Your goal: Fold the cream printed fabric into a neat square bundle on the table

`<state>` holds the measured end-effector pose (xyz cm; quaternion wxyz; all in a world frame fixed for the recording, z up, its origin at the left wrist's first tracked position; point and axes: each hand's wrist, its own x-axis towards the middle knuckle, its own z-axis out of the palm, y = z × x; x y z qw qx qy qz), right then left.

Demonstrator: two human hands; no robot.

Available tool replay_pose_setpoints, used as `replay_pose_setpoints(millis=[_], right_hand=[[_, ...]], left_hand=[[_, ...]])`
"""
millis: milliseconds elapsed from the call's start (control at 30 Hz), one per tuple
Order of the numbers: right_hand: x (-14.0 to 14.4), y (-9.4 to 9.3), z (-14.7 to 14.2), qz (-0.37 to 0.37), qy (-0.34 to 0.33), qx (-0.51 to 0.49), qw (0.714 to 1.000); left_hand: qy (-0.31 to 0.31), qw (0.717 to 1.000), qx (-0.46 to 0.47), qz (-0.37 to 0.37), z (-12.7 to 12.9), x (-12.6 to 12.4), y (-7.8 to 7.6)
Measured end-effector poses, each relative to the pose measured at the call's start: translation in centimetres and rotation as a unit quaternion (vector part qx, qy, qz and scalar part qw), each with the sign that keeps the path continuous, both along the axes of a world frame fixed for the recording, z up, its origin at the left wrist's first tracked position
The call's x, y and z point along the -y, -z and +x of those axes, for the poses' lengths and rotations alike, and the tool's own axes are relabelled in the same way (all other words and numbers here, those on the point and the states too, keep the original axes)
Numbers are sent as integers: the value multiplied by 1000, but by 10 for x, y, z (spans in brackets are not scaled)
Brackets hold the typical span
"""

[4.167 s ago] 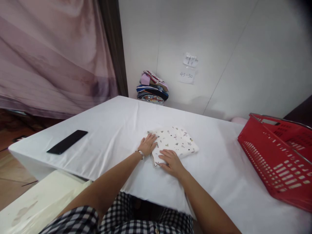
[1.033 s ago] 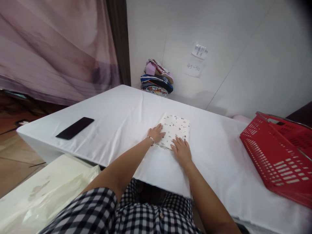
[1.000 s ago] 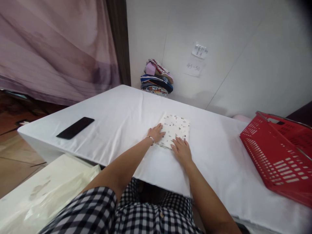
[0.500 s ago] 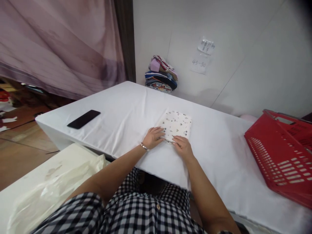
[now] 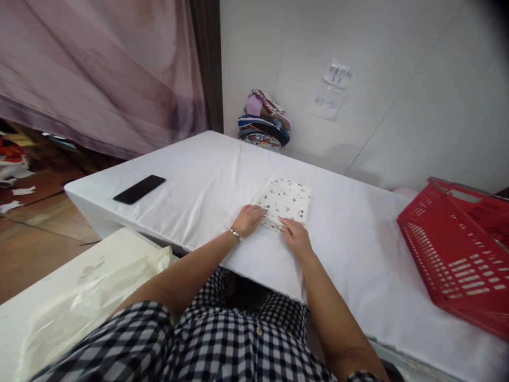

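Note:
A folded white cloth (image 5: 287,197) with small dark printed motifs lies on the white-covered table (image 5: 350,239) in front of me. Its near edge shows several stacked layers. My left hand (image 5: 249,219) grips the near left corner, fingers closed on the layers. At the near right corner my right hand (image 5: 297,236) pinches the same edge between thumb and fingers. The fingertips' undersides are hidden, and what kind of garment or cloth piece it is cannot be made out.
A black phone (image 5: 140,189) lies to the left on the table. The red plastic basket (image 5: 445,254) stands at the right. Folded clothes (image 5: 263,124) are piled against the wall. A plastic bag (image 5: 95,297) rests on the white surface at lower left.
The near edge of the cloth is lifted slightly, so its layers show more clearly between my hands. Both hands stay at the same corners. The view has shifted a little.

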<state>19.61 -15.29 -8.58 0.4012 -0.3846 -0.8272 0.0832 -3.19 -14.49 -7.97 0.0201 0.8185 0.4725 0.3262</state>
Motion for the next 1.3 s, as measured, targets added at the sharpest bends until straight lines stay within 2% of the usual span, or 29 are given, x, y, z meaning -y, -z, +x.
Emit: replay_pose_setpoints(millis=[233, 400, 633, 967, 1300], right_hand=[[4, -3, -3, 1, -17, -9, 1000], [5, -3, -4, 6, -25, 10, 1000], [5, -4, -7, 31, -12, 12, 999], [3, -4, -7, 25, -7, 25, 999], [3, -2, -7, 21, -7, 25, 999]], left_hand=[[-37, 996, 40, 70, 9, 16, -2], [5, 996, -10, 86, 18, 22, -4], [-18, 996, -44, 73, 25, 15, -2], [-14, 994, -89, 62, 31, 14, -4], [29, 982, -175, 64, 34, 7, -16]])
